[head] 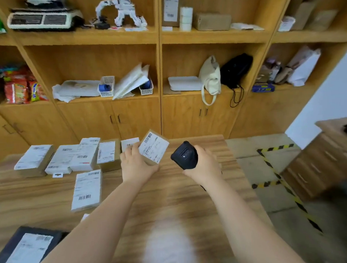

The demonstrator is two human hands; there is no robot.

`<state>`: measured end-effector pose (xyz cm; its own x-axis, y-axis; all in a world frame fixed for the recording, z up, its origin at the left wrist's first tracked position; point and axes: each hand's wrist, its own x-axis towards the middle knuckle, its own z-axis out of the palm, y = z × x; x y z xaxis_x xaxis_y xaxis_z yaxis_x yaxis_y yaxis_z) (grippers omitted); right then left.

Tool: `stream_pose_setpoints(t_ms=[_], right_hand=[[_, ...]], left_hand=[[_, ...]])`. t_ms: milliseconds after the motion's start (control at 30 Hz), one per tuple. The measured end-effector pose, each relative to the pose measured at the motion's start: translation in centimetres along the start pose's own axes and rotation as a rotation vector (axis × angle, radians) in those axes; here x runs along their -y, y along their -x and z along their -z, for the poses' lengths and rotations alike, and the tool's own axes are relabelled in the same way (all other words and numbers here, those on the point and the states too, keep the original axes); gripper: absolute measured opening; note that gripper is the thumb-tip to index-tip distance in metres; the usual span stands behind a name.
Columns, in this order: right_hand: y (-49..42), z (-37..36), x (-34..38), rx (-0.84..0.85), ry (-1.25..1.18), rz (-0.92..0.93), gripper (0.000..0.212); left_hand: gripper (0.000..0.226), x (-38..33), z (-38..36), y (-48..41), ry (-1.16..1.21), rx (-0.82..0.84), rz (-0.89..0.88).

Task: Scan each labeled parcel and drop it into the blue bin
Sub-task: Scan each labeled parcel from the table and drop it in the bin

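My left hand (pixel 135 163) grips a small brown parcel (pixel 154 147) with a white barcode label, tilted up just above the wooden table (pixel 186 200). My right hand (pixel 204 164) holds a black handheld scanner (pixel 184 155), its head close to the right of the parcel's label. Several more labeled parcels lie on the table to the left: a row at the back (pixel 77 157) and one flat white-labeled parcel (pixel 87 190) nearer me. A dark parcel with a white label (pixel 30 248) sits at the bottom left corner. No blue bin is in view.
A wooden shelf and cabinet unit (pixel 157 111) stands right behind the table, holding bags, baskets, papers and a scale. The floor to the right carries yellow-black hazard tape (pixel 281 180). A wooden drawer unit (pixel 321 162) stands at the far right.
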<state>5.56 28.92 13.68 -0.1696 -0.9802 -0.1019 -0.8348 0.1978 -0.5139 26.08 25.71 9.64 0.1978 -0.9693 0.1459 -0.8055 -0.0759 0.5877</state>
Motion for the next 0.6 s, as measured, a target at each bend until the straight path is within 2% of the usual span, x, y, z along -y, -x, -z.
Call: stream_pose_setpoints(t_ms=[133,300,433,600], right_hand=[[3.1,-1.1,0.4,-0.12,-0.05,-0.109,0.076],[9.0,-3.4,-1.1,-0.26,-0.115,-0.277,0.076],[15.0,-4.4,-3.9,-0.369,-0.135,-0.494,0.068],[23.9,-4.2,-7.8,-0.514,-0.143,-0.804,0.082]], left_hand=[[0.099,-0.4,0.4,0.9,0.165,0.057,-0.068],[0.106,0.2,-0.6,3.3,0.21,0.211,-0.183],[0.103,-0.6,-2.5,7.1,0.187,0.421,-0.374],[0.101,-3.9,-4.4,13.0,0.23,0.687,-0.543]])
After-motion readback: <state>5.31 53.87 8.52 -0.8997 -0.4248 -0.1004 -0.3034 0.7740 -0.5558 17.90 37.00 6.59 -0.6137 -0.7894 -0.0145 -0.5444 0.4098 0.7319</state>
